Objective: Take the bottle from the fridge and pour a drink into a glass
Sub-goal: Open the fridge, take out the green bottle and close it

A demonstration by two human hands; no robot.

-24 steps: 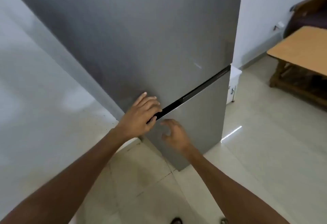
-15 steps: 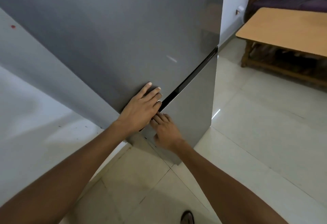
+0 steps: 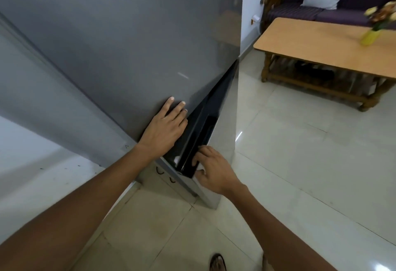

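Note:
A tall grey fridge (image 3: 128,41) fills the left and centre of the head view. Its upper door is closed; my left hand (image 3: 164,128) lies flat on that door's lower corner, fingers spread. The lower door (image 3: 225,120) stands ajar, swung out on its hinge at the right, showing a dark wedge-shaped gap. My right hand (image 3: 211,171) grips the top edge of this lower door near its free corner, fingers hooked into the dark recess. No bottle or glass shows.
A wooden coffee table (image 3: 321,43) stands at the right with a yellow vase of flowers (image 3: 371,35) on it. Behind it is a dark sofa (image 3: 310,11) with a white cushion. Pale tiled floor (image 3: 289,174) spreads right and below. A white wall runs along the left.
The lower fridge door has swung out from shut, opening a dark gap. My right hand moved onto its top edge and took hold. The view has shifted right.

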